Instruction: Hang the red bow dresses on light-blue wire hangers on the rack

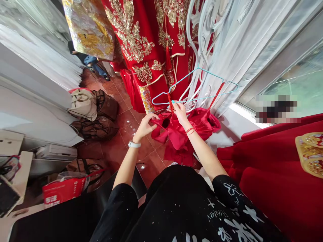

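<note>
Closest to the camera is the person's black top with white print, and both bare forearms stretch forward from it. To the left of it, a red paper bag (63,190) stands on the brown tiled floor (148,154). To the right lies a large red cloth (272,174) with a gold embroidered piece (311,153) on it.

The left hand (145,127) wears a white watch (134,145). Its grip is pressed together, pinching the left edge of the red satin garment (199,124). The right hand (180,113) has a thin red bracelet (189,130) at the wrist. Its grip pinches the top of the same garment, at a strap just under the bottom bar of the light blue hanger (211,74). The garment hangs in front of the person, between the two hands and below the hanger, and its lower part falls toward the floor. A second red strap goes up to the right arm of the hanger.

The hanger is on a white metal rack (199,30), beside a white curtain (234,43). Behind it hangs a red dress (146,33) with gold embroidery. Farther left, a beige bag (83,104) and brown bags (101,127) are on the floor. At the far end, the legs of another person (94,64) are partly visible.
</note>
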`<state>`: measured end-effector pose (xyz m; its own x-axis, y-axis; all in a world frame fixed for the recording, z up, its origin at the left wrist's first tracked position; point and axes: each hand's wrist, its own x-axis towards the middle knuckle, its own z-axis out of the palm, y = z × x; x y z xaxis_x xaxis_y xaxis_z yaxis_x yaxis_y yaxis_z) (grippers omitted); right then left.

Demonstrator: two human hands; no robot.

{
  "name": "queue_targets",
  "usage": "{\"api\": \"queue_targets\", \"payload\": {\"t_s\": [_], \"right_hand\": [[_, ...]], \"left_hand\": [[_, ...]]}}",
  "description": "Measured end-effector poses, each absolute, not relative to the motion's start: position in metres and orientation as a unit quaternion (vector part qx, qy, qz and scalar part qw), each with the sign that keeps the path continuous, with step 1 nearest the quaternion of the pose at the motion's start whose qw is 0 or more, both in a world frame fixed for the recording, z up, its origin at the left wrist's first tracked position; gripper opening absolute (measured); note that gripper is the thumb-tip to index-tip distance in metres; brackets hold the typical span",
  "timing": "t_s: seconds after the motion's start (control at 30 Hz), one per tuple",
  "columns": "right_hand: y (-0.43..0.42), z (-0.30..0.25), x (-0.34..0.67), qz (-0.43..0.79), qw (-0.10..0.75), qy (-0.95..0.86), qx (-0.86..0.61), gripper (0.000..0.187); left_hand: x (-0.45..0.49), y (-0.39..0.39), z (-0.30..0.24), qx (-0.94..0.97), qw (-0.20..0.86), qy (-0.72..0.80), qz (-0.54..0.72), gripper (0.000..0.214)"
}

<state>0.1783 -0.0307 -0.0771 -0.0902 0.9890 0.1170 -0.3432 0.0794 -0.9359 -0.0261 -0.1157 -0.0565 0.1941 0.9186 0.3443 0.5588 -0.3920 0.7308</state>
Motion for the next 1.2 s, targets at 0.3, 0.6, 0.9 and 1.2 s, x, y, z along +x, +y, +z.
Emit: {"api": "queue_targets", "payload": {"t_s": [0.3, 0.6, 0.9, 1.2], "right_hand": [[-0.037, -0.083, 0.185, 0.551, 0.592, -0.459, -0.368, 0.06], [-0.035, -0.086, 0.185, 0.551, 0.595, -0.45, -0.374, 0.059], [-0.031, -0.091, 0.193, 0.536, 0.589, -0.45, -0.405, 0.067], [-0.05, -0.095, 0.288, 0.239, 0.636, -0.478, -0.556, 0.034]], "left_hand": [[-0.001, -0.07, -0.037, 0.592, 0.155, 0.56, 0.558, 0.023], [0.012, -0.03, -0.004, 0.659, 0.198, 0.498, 0.528, 0.066], [0.048, -0.023, -0.012, 0.679, 0.226, 0.435, 0.546, 0.064], [0.021, -0.043, -0.054, 0.66, 0.234, 0.457, 0.548, 0.046]]}}
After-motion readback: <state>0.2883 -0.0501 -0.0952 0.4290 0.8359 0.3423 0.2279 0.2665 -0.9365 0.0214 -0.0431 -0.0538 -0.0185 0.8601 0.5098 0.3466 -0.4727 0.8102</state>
